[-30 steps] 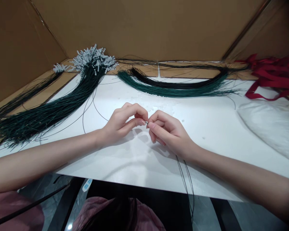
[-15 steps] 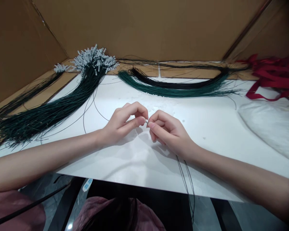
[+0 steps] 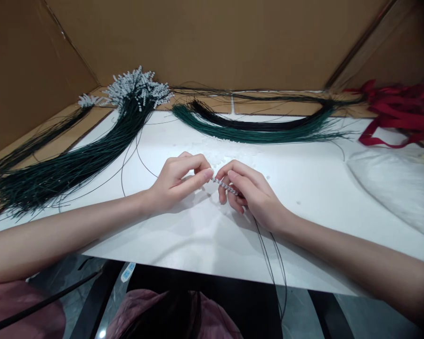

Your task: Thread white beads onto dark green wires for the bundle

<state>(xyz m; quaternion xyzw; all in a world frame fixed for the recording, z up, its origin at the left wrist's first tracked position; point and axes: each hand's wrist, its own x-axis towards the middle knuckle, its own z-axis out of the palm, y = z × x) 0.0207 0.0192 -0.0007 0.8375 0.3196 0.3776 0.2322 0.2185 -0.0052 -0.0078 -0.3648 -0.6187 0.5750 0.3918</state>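
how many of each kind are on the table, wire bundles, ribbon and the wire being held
bead-tipped wire bundles: 2
plain wire bundles, green and black: 2
red ribbon pile: 1
beaded wire pinched by left hand and right hand: 1
total: 6

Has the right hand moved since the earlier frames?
Yes. The right hand slid slightly right along the white sheet, away from the left hand, baring a beaded wire.
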